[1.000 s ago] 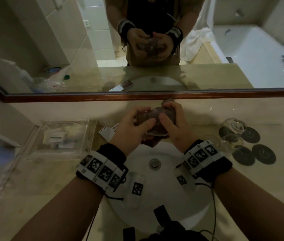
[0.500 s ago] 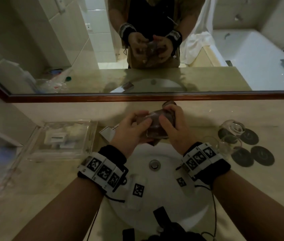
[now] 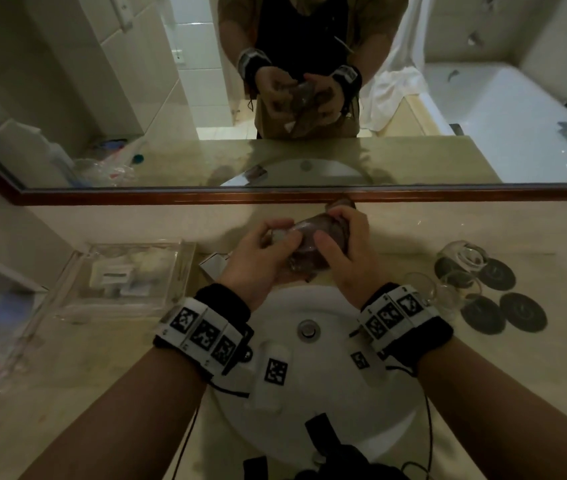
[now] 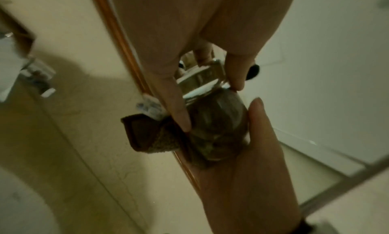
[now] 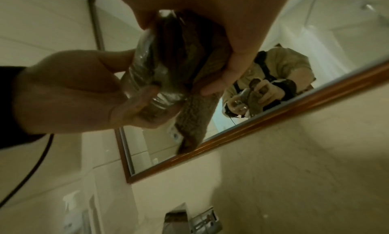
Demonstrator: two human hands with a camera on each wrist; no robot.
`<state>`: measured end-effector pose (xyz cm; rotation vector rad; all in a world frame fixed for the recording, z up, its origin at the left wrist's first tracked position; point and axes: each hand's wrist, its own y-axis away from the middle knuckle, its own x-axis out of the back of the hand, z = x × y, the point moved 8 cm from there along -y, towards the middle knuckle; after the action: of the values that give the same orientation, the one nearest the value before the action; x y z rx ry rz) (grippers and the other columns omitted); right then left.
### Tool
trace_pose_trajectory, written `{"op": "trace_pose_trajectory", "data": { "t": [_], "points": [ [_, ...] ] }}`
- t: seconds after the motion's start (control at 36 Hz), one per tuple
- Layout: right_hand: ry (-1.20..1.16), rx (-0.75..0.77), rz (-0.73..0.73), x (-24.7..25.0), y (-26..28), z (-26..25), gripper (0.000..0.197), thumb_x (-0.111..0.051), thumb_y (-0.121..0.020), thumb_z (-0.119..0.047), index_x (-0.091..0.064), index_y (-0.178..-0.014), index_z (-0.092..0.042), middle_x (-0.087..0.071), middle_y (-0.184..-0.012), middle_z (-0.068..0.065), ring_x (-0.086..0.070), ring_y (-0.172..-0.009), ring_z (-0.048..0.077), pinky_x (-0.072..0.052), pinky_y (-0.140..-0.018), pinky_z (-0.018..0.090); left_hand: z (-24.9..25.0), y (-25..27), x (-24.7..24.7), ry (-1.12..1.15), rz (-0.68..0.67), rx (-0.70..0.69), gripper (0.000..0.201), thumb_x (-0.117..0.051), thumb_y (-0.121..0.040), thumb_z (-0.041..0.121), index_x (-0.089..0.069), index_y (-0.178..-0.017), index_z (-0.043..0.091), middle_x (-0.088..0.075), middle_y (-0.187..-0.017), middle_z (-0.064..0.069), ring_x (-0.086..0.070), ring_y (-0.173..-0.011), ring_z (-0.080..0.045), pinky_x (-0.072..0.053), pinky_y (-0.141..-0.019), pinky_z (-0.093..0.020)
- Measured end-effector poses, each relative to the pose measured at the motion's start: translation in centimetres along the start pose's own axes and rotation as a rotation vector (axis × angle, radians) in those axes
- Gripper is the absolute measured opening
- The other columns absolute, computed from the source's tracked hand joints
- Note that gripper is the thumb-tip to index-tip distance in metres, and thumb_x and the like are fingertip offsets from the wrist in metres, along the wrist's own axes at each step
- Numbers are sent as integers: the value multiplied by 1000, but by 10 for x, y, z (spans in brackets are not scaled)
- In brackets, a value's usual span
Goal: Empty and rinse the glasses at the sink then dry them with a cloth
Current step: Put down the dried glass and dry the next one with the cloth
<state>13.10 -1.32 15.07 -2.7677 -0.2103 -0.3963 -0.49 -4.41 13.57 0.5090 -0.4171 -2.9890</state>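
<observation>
Left hand (image 3: 258,261) grips glass (image 3: 310,242); right hand (image 3: 348,251) clasps brown cloth (image 5: 195,114) stuffed inside. Head view alone shows sink (image 3: 313,403); right wrist, cloth's hanging tail.

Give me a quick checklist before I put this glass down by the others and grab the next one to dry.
1. Glass firmly held: ok, the left hand grips its base end over the sink.
2. Cloth under control: ok, the right hand grips it where it is stuffed into the glass.
3. Glass fully dry: cannot tell, the cloth fills the inside.
4. Cloth out of the glass: not ok, it is inside.
5. Free coaster to set it on: ok, bare dark coasters lie right of the sink.
6. Other glasses out of the way: cannot tell, they crowd the near coasters.
</observation>
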Motion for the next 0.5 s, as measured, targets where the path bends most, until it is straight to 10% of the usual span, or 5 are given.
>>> {"op": "trace_pose_trajectory", "data": {
  "t": [0.14,0.25,0.36,0.5],
  "points": [
    [-241,-263,-58,-3,-2,16,18,-55,-93,-34,-43,-105,-29,-49,-106,-3,-57,-97,23,-56,-68,30,15,4,-3,-455,15,-313,23,-70,-88,17,-58,-102,30,-57,-112,-3,-62,-104,-30,-60,-78,-46],
    [-171,-270,20,2,-2,18,28,-63,-89,-39,-44,-107,-28,-52,-104,-1,-59,-96,24,-58,-75,37,0,-3,-2,-105,-22,-46,28,-60,-92,2,-53,-114,19,-53,-120,-12,-66,-95,-27,-62,-71,-39],
    [13,-117,64,5,2,1,57,-60,-68,-61,-40,-113,-32,-43,-115,-3,-52,-104,20,-53,-87,42,-12,-4,-4,114,-46,151,31,-52,-100,24,-53,-128,12,-62,-117,-15,-71,-84,-25,-61,-69,-40],
    [41,-42,54,2,6,-1,50,-60,-70,-59,-35,-110,-43,-39,-117,-3,-54,-102,25,-56,-74,48,-19,-3,0,46,-55,233,38,-50,-99,38,-57,-127,13,-72,-104,-8,-72,-83,-21,-59,-66,-34]
  ]
}}
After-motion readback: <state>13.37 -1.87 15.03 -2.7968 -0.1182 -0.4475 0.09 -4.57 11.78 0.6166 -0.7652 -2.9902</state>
